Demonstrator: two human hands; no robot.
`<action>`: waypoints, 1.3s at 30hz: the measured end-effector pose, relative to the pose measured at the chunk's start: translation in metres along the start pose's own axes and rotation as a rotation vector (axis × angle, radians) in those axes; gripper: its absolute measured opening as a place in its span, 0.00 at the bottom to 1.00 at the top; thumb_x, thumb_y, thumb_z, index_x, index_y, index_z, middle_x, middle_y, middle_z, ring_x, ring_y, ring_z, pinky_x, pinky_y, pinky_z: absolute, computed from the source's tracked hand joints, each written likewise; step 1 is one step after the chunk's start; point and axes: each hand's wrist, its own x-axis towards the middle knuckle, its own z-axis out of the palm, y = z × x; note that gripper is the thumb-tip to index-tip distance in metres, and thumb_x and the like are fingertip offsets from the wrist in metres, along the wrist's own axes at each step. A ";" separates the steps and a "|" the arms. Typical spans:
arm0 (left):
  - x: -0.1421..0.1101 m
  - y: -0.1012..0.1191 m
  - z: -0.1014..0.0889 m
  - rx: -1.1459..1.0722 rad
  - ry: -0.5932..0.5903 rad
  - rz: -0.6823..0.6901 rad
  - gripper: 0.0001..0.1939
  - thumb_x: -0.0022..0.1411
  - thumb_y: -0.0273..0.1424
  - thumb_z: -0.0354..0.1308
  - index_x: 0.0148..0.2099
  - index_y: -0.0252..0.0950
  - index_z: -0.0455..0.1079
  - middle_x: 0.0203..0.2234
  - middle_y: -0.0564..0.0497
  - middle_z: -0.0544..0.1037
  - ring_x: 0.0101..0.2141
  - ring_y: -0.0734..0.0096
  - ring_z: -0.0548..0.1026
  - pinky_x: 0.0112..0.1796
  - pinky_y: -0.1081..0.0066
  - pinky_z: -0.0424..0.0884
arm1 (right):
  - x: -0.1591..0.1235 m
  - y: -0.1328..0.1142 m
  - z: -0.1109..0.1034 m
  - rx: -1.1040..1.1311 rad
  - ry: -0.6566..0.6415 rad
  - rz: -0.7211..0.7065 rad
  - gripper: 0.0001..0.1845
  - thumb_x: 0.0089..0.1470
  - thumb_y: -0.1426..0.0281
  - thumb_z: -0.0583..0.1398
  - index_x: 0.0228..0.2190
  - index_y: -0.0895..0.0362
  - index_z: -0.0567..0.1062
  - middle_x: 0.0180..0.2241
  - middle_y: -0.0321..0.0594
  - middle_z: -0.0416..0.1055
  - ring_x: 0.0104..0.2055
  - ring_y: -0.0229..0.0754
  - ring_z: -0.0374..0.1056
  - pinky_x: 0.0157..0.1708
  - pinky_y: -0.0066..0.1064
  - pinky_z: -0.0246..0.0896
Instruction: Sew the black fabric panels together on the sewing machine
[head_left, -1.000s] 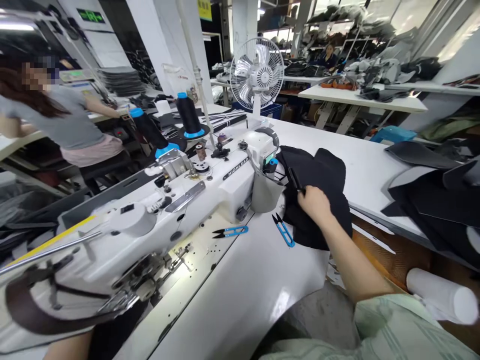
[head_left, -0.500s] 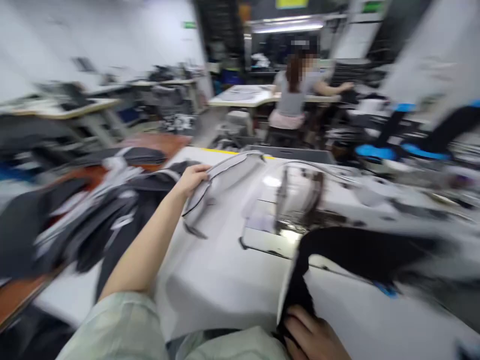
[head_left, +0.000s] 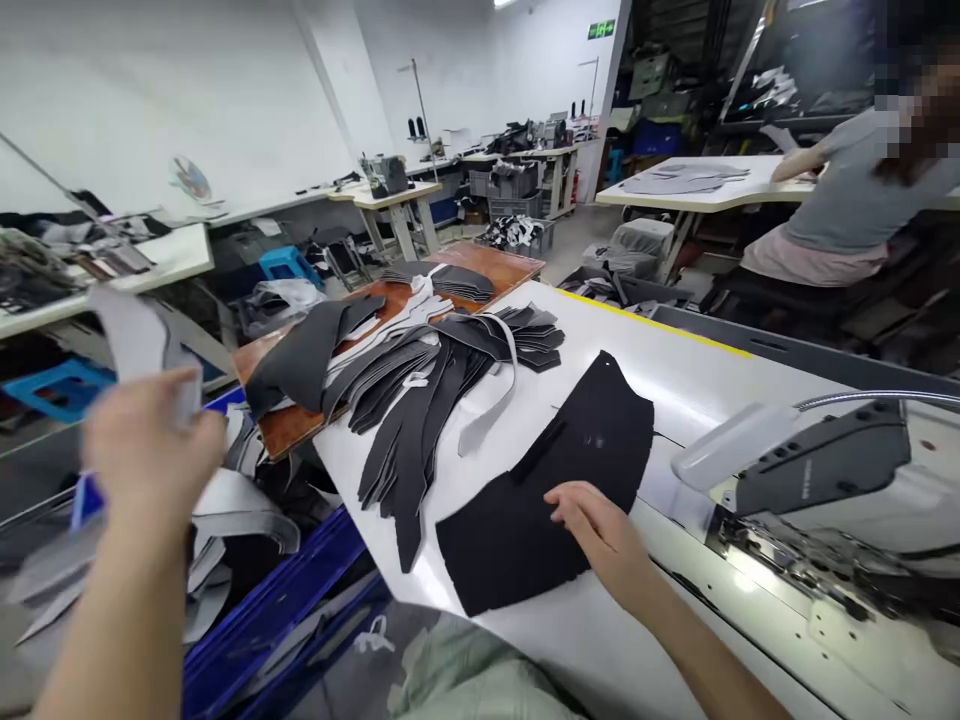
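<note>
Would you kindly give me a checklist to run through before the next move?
1. Black, broad fabric piece spread on the white, smooth tabletop: ok.
2. Dark grey, curved fabric strips apart from the black piece: ok.
3. Pale grey, curved piece in the left hand: ok, though blurred.
4. Right hand pressing the black piece: cannot tell.
5. Needle position on the white-and-grey metal sewing machine: cannot tell.

- Black fabric piece (head_left: pixel 517 525): broad, curved, lying flat and slantwise on the worktop (head_left: pixel 600 640), a small pale spot near its upper corner.
- Pale grey piece (head_left: pixel 133 335): blurred, raised in the left hand (head_left: pixel 150 440).
</note>
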 end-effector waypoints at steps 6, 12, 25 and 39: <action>-0.007 0.156 0.124 -0.649 -0.640 0.396 0.23 0.59 0.36 0.51 0.54 0.30 0.64 0.45 0.41 0.74 0.44 0.63 0.74 0.45 0.65 0.70 | -0.013 0.046 -0.022 -0.726 -0.013 -0.152 0.33 0.44 0.85 0.46 0.52 0.60 0.70 0.56 0.50 0.65 0.59 0.51 0.59 0.54 0.49 0.61; 0.006 0.281 0.201 -0.401 -0.662 0.309 0.30 0.54 0.33 0.61 0.57 0.26 0.59 0.51 0.25 0.64 0.49 0.43 0.71 0.48 0.51 0.66 | -0.065 0.041 -0.003 -0.820 -0.107 -0.231 0.35 0.43 0.78 0.52 0.55 0.57 0.68 0.57 0.48 0.64 0.59 0.53 0.59 0.57 0.53 0.55; -0.052 0.248 0.101 -0.931 -1.134 0.806 0.28 0.54 0.24 0.52 0.58 0.38 0.62 0.49 0.46 0.73 0.38 0.67 0.76 0.37 0.69 0.75 | -0.073 0.027 -0.006 -0.634 -0.053 -0.080 0.30 0.43 0.82 0.52 0.48 0.56 0.73 0.60 0.50 0.59 0.64 0.52 0.49 0.60 0.54 0.49; -0.163 0.294 0.117 -0.338 -0.906 1.397 0.25 0.62 0.33 0.51 0.59 0.27 0.59 0.60 0.35 0.60 0.58 0.50 0.61 0.54 0.54 0.65 | -0.087 0.009 -0.013 -0.587 -0.166 0.044 0.30 0.54 0.74 0.56 0.59 0.57 0.62 0.58 0.53 0.61 0.63 0.52 0.51 0.63 0.49 0.40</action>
